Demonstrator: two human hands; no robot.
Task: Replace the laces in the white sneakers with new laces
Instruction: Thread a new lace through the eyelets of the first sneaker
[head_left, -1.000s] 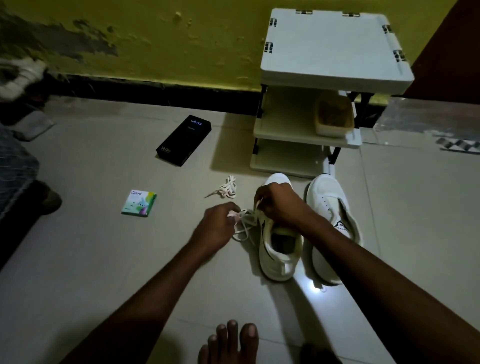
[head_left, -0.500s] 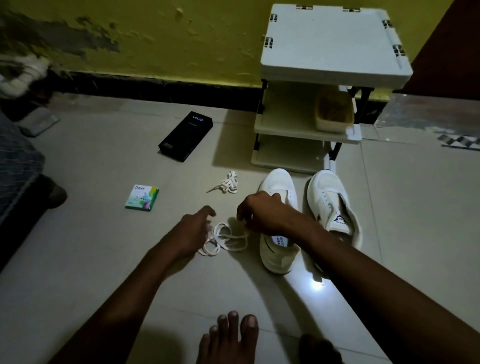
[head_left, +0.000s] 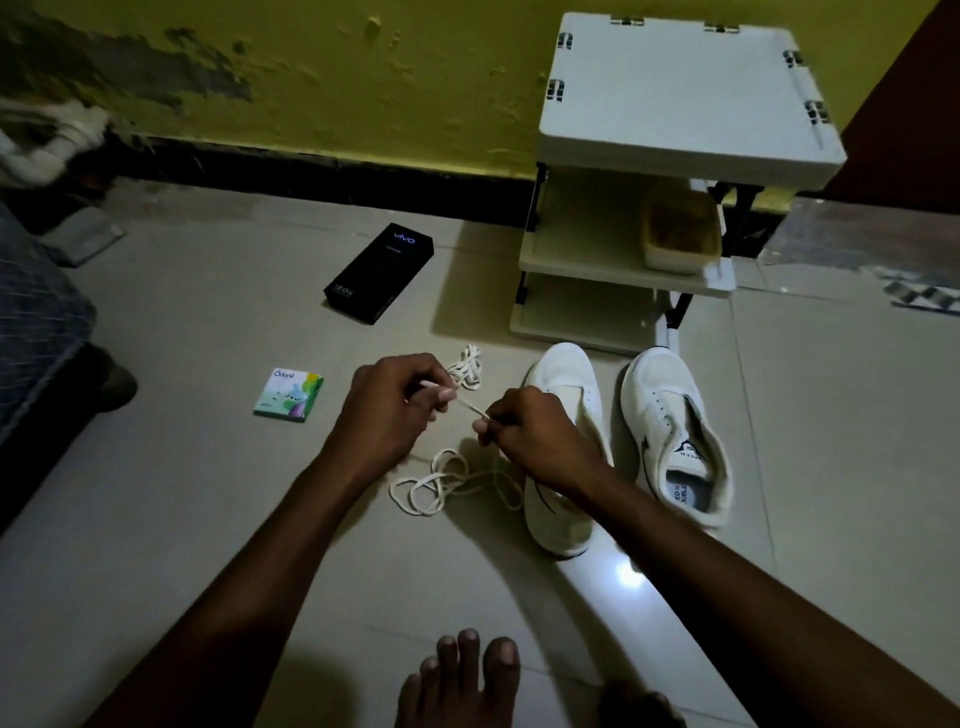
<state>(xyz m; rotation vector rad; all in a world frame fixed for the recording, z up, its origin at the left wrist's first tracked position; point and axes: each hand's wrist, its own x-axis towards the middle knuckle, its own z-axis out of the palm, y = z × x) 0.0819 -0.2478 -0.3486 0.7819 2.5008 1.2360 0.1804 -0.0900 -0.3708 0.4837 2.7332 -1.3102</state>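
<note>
Just left of the sneaker (head_left: 558, 371), the left hand (head_left: 387, 410) and right hand (head_left: 535, 431) each pinch the lace (head_left: 467, 406) in a tight grip, and its slack, looped on the floor (head_left: 208, 519), could knot if pulled fast.

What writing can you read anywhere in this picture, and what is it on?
"vivo": top of the black box.
"20s": end face of that box; any print around it is too small to read.
"Odonil": green packet; its finer print is blurred.
"ED" and "XIBLE": cut-off words on the insole of the right sneaker.
"EED": its tongue, upside down, start hidden.
</note>
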